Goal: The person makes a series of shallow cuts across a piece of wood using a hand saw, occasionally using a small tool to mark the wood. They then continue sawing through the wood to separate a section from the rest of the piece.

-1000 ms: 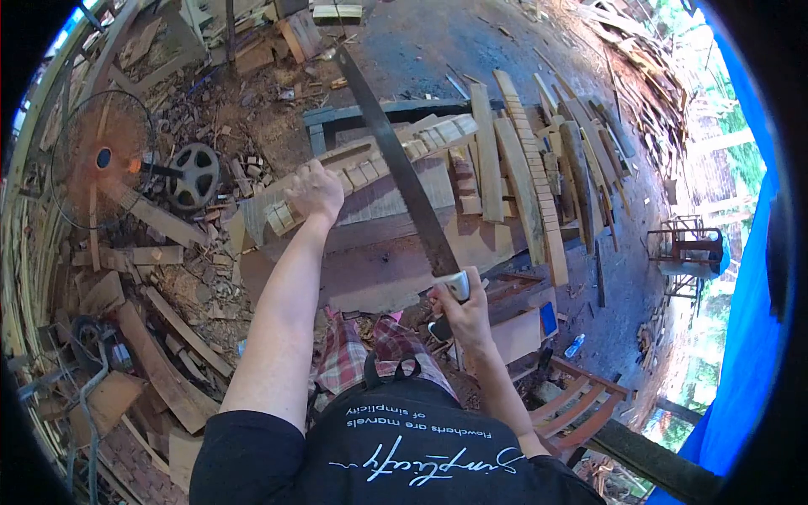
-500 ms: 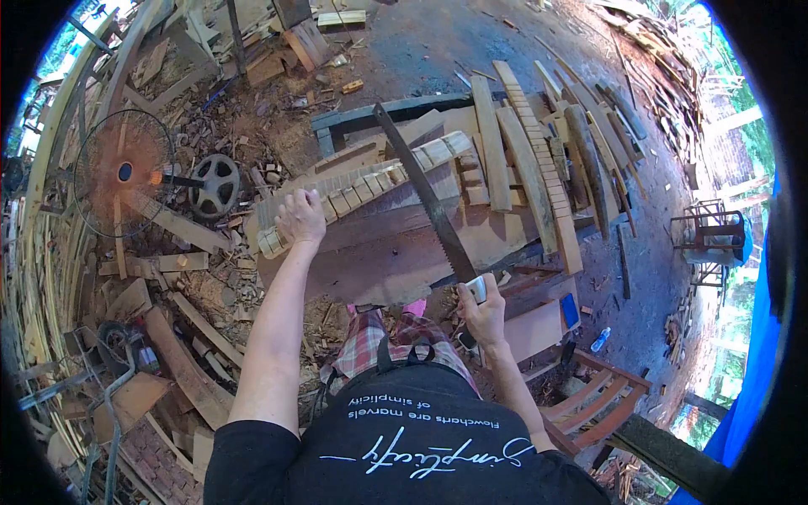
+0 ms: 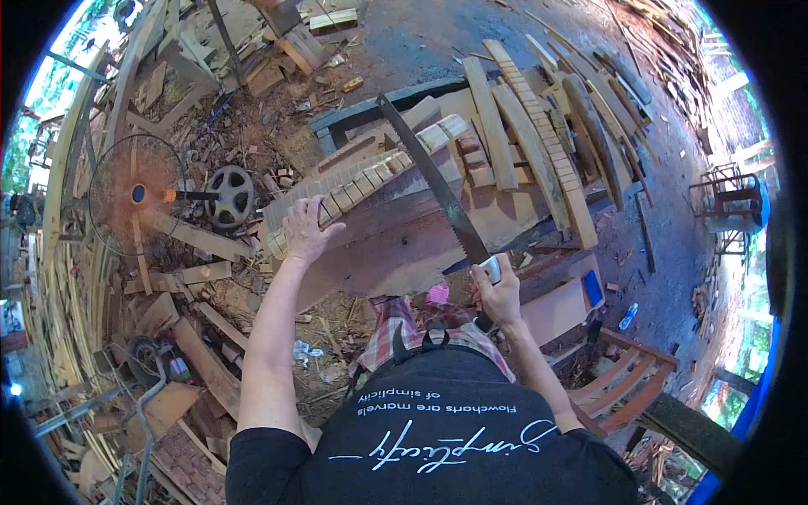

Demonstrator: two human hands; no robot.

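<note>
My right hand [image 3: 498, 295] is wrapped round the pale handle of a handsaw [image 3: 436, 187]. The long dark blade points away from me and lies across a wooden beam [image 3: 370, 178] scored with a row of crosswise cuts. Near the beam's left end, my left hand [image 3: 306, 231] rests against it with the fingers stretched out and the thumb apart. Under the beam is a broad workbench plank [image 3: 362, 257]. Whether the saw teeth touch the beam cannot be made out.
Several curved boards [image 3: 539, 160] lie across the bench's right side, one with similar cuts. A round wire-caged fan [image 3: 137, 194] stands at the left by a spoked wheel [image 3: 229, 197]. A slatted wooden chair [image 3: 627, 383] and a plastic bottle [image 3: 628, 316] are at the right. Offcuts litter the ground.
My left hand has loosened from its curled hold on the beam, and its thumb now sticks out to the side. The saw stays in my right hand; the whole view has shifted slightly.
</note>
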